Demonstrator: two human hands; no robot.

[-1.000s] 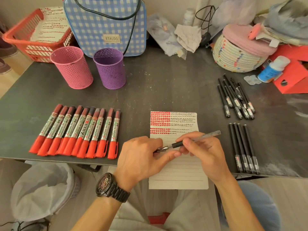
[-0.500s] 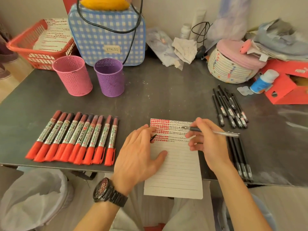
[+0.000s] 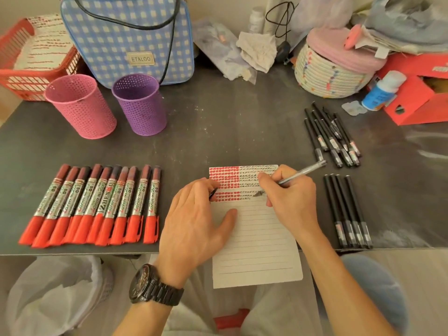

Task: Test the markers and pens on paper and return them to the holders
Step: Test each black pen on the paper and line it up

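Note:
A lined paper (image 3: pixel 257 241) lies at the table's front edge, its top rows filled with red and black test marks. My right hand (image 3: pixel 291 202) grips a clear-barrelled pen (image 3: pixel 303 172) in a writing hold, tip down on the paper beside the last marks. My left hand (image 3: pixel 194 224) rests on the paper's left side and pinches the black pen cap (image 3: pixel 213 192) in its fingertips. Several red markers (image 3: pixel 97 204) lie in a row on the left. The pink holder (image 3: pixel 81 106) and purple holder (image 3: pixel 139 104) stand behind them.
Black pens lie in two groups at the right: a loose pile (image 3: pixel 332 137) and a neat row (image 3: pixel 346 209). A checked blue bag (image 3: pixel 126 37), red basket (image 3: pixel 31 57), woven basket (image 3: pixel 332 69) and red box (image 3: pixel 417 98) line the back.
The hands, which were together pulling the cap off the pen, have parted. My right hand turned the pen into a writing hold and lowered its tip to the paper; my left settled on the sheet.

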